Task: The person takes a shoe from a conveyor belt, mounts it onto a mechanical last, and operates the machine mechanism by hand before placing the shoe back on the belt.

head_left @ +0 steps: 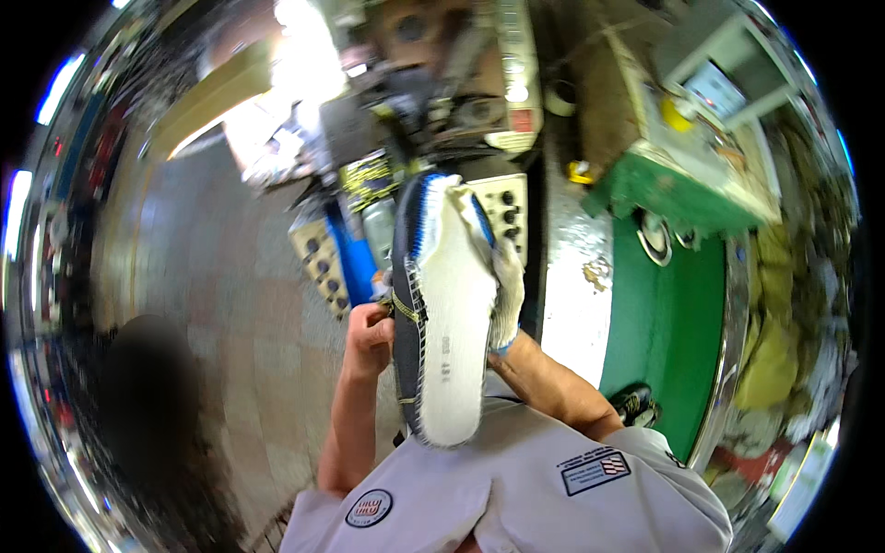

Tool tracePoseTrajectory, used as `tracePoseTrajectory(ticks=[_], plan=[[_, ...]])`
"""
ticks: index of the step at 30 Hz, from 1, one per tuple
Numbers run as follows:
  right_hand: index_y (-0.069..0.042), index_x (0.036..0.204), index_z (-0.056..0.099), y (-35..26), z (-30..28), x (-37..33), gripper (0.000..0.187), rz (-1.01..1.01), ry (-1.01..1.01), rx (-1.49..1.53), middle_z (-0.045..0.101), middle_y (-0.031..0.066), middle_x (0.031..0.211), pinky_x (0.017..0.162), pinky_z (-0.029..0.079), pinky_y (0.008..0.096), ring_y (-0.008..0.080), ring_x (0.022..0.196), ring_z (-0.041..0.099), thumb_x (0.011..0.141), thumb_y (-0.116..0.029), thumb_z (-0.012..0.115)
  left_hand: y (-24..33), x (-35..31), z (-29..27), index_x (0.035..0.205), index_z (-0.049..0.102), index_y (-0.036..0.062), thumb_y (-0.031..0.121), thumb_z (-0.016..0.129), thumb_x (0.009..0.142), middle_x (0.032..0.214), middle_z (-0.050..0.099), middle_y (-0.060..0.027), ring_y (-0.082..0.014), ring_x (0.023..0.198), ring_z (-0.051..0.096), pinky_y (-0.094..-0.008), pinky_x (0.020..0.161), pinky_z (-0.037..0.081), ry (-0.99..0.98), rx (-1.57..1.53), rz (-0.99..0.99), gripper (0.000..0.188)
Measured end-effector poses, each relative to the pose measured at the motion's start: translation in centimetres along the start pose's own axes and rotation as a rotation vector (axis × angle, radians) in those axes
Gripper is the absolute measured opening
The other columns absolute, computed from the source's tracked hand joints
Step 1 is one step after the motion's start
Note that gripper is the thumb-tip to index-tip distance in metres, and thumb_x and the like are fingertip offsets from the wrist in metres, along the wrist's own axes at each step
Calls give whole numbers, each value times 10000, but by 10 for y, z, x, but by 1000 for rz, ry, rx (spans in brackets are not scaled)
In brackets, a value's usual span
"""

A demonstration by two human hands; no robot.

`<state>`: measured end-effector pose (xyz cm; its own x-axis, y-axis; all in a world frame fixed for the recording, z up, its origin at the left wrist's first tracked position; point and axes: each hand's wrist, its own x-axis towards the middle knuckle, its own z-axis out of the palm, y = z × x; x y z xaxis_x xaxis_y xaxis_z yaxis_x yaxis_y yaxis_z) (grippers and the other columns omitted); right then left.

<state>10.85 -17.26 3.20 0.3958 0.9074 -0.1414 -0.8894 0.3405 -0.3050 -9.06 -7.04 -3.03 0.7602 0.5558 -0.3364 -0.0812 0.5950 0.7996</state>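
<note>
A shoe upper (449, 323) is held up lengthwise in front of my chest, its underside toward me. A white fabric bottom is stitched to its dark side with pale zigzag thread, and blue shows around the opening at the far end. My right hand (507, 290), in a whitish knit glove with a blue cuff edge, grips the upper's right side. At its left side is my left hand (371, 329), bare, with fingers curled and pressed together. What those fingers pinch is hidden against the dark edge.
Beyond the upper stands a cluttered machine with two beige panels of dark round knobs (504, 210) and a blue part (352, 263). A bench with a green cover (659, 191) stands at the right. White shoes (654, 241) and dark shoes (634, 403) rest on the green floor.
</note>
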Motion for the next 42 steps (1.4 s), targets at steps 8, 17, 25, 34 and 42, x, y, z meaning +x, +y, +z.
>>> tracePoseTrajectory(ticks=[8,17,25,34,42], plan=[[31,1348,537,-124,-58,-66,722,-205,245,-567,678,135,1128,854,560,330,218,952,680,779,-369,729,-9,81,180,1301,579,-82,292,747,900,1167,678,-99,-172,1029,619,-299,957,455,-222,231,-24,574],[1,1541,369,-204,-121,-166,971,-362,326,-938,526,130,1446,1130,352,321,197,1316,501,725,-306,797,-69,140,312,1171,646,-13,217,694,914,1067,694,-65,-136,939,638,-290,890,482,-489,287,-376,348],[14,1533,374,-227,-174,-221,955,-425,450,-848,517,144,1455,1143,336,320,199,1336,483,732,-274,807,-145,148,368,1073,696,-32,167,826,808,943,708,-57,-132,838,633,-260,793,493,-693,484,-358,356],[40,1477,462,-303,-260,-296,871,-227,883,-871,634,146,1312,1035,443,309,210,1178,597,786,-401,757,-198,136,355,1302,611,-41,254,711,957,1231,689,-195,-209,1164,645,-313,1002,490,-444,920,-194,465],[-67,1401,527,-278,-392,-394,733,587,1367,-2033,628,247,1311,982,514,461,410,1176,627,882,-575,629,-116,86,229,1275,617,-38,138,698,962,1186,707,-140,-174,1105,662,-289,951,520,-146,871,-96,368]])
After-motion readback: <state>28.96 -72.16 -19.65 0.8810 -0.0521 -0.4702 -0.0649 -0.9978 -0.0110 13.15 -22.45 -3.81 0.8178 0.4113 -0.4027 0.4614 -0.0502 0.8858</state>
